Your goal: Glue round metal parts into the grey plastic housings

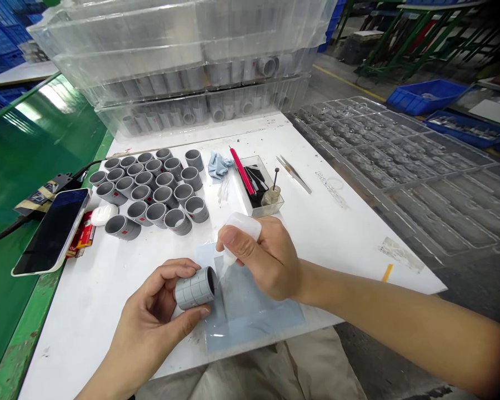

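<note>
My left hand (158,311) grips a grey ring-like cylinder (191,289) by its sides, its dark open end tilted toward the right. In my right hand (266,255) is a white squeeze bottle (242,225), nozzle down. The clear tip (224,268) points at the rim of the cylinder; whether it touches, I cannot tell. Beneath both hands lies a bluish plastic sheet (254,316). Several similar grey cylinders (165,196) stand in a cluster on the white table beyond my left hand, some with small red marks.
A clear box (268,210) holds a red pen-like tool (242,171) and a small glass jar (271,195). Tweezers (295,175) and a crumpled blue cloth (219,165) lie nearby. At left is a phone (52,230). Stacked clear bins (191,50) stand behind; clear trays (383,150) are at right.
</note>
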`<state>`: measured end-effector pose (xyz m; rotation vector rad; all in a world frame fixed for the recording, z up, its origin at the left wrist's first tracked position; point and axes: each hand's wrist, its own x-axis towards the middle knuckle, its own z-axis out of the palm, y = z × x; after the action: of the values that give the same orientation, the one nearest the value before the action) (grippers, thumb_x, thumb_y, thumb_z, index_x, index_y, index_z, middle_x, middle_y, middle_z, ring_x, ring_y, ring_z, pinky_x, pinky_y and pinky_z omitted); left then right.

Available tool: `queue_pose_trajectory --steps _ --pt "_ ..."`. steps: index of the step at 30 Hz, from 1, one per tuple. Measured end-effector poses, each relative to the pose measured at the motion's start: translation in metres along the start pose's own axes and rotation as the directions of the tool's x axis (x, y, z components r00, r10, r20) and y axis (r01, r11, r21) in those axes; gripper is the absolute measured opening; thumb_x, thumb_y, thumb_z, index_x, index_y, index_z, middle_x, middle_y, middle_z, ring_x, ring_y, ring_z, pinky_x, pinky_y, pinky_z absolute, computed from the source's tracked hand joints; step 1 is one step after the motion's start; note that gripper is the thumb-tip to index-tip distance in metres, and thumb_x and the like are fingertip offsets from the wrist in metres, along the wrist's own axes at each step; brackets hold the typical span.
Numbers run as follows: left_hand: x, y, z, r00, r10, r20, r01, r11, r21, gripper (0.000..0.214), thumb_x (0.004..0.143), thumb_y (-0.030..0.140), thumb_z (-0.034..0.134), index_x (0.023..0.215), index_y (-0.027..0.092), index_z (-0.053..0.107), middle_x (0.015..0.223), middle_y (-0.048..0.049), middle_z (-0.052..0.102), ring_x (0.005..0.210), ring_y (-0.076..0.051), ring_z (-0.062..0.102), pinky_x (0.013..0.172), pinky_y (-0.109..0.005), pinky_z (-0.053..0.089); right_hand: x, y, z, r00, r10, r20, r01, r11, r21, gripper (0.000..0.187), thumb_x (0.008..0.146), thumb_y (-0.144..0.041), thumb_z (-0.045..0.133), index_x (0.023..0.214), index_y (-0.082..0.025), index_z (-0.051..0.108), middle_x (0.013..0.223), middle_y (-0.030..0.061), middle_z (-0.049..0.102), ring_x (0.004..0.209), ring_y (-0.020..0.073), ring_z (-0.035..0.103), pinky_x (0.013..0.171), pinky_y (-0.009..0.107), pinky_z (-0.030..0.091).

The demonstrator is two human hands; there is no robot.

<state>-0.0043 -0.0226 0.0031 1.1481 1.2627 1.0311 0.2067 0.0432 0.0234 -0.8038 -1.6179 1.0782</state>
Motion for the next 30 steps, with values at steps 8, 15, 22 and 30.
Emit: queue_pose_trajectory --steps 8,15,22,30 --pt "0.0006 -0.0007 -0.0007 1.0 -0.022 -0.003 0.022 1.0 0.005 0.035 0.076 0.016 0.087 0.103 0.032 0.073 0.121 0.0016 0.068 0.118 -0.015 0.065 0.097 -0.015 0.052 0.0004 0.0031 -0.0003 1.0 -0.01 -0.026 0.009 1.0 -0.019 0.045 0.105 -0.046 0.054 0.076 -0.014 0.068 0.053 -0.0054 0.046 0.051 0.0078 0.045 0.049 0.025 0.034" --pt "-0.0009 -0.0009 -0.0018 0.999 -0.033 -0.021 0.033 0.999 0.015 0.034 0.074 0.024 0.09 0.104 0.03 0.074 0.12 -0.0012 0.068 0.119 -0.018 0.065 0.097 -0.018 0.053 0.0004 0.0032 -0.0007 0.999 0.001 -0.046 -0.003 1.0 -0.031 0.045 0.104 -0.048 0.054 0.078 -0.015 0.069 0.053 -0.0048 0.048 0.051 0.009 0.046 0.05 0.026 0.035" --pt "-0.0014 0.0008 -0.0018 0.998 -0.063 -0.016 0.063 0.998 0.005 0.036 0.073 0.027 0.091 0.104 0.03 0.074 0.117 -0.0001 0.068 0.114 -0.017 0.065 0.093 -0.016 0.052 0.001 0.0026 -0.0007 0.999 -0.001 -0.049 0.0 1.0 -0.028 0.046 0.105 -0.049 0.053 0.077 -0.015 0.069 0.054 -0.0044 0.048 0.052 0.0094 0.046 0.051 0.026 0.036" --pt "-0.0021 0.002 -0.0019 0.996 -0.082 -0.016 0.082 0.997 0.003 0.035 0.074 0.03 0.091 0.104 0.032 0.074 0.113 0.0021 0.069 0.106 -0.014 0.064 0.09 -0.013 0.051 0.0001 0.0025 -0.0005 0.999 -0.003 -0.05 0.003 1.0 0.007 0.046 0.105 -0.048 0.053 0.077 -0.015 0.068 0.055 -0.0047 0.046 0.052 0.009 0.046 0.05 0.027 0.035"
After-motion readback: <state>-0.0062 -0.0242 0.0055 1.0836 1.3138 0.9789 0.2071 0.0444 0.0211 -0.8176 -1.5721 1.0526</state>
